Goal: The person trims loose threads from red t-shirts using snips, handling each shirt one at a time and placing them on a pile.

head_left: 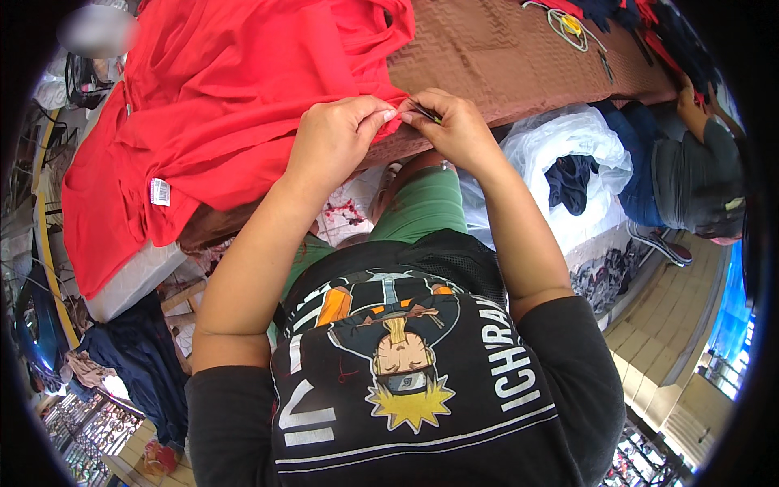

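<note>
A bright red garment (pixel 243 89) lies spread over the table's left part and hangs over its near edge, with a white tag (pixel 160 191) on its lower left. My left hand (pixel 345 130) pinches its right edge between thumb and fingers. Close beside it, my right hand (pixel 453 126) is closed, thumb and fingertips at the same bit of red cloth. A slim dark tool (pixel 428 113) shows in that right hand; most of it is hidden by the fingers, so its kind is unclear.
A brown patterned cloth (pixel 479 61) covers the table, with pale cord (pixel 560 28) at its far right. Below the edge stands a clear plastic bag (pixel 535 154) holding dark cloth (pixel 571 183). A co-worker (pixel 690 174) is at the right. Dark blue cloth (pixel 142 361) hangs lower left.
</note>
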Available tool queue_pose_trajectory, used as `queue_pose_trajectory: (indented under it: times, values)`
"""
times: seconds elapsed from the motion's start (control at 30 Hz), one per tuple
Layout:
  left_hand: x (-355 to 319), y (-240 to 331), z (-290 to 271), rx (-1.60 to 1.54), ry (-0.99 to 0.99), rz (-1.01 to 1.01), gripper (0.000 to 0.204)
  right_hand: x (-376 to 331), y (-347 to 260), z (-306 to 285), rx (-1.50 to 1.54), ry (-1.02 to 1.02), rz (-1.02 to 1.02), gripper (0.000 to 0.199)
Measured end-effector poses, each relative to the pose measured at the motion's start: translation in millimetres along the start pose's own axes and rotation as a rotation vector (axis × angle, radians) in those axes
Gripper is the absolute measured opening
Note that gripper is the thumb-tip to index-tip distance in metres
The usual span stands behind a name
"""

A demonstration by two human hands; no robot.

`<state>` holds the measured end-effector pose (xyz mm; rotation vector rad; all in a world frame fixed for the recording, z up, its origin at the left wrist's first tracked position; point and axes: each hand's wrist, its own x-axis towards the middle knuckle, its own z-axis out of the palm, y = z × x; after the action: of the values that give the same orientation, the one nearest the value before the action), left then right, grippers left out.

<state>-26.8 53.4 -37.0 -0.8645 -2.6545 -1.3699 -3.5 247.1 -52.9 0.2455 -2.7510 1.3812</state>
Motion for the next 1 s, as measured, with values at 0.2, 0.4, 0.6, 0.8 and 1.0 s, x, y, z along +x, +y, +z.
queue_pose_trajectory:
  times: [0.2, 0.4, 0.6, 0.8, 1.0]
  values:
    - [5.5, 0.3, -11.2, -0.168, -0.165, -0.211, 0.015, 0.5, -20.2, -28.2, -0.077, -0.134, -0.099, 0.022]
    - [8.2, 3.5, -16.4, -0.226, -0.229, -0.211, 0.017, 5.2, -29.2, -53.1, -0.085, -0.237, -0.232, 0.018]
    - [8.4, 5.9, -17.4, -0.196, -0.224, -0.191, 0.018, 8.3, -33.4, -53.1, -0.173, -0.283, -0.3, 0.016]
    - [6.8, 7.7, -18.1, -0.153, -0.217, -0.18, 0.017, 9.7, -36.3, -45.1, -0.121, -0.291, -0.346, 0.015]
    - [-12.5, 23.1, -70.2, 0.443, -0.401, 0.135, 0.018, 2.2, -30.7, -53.5, -0.121, -0.254, -0.3, 0.017]
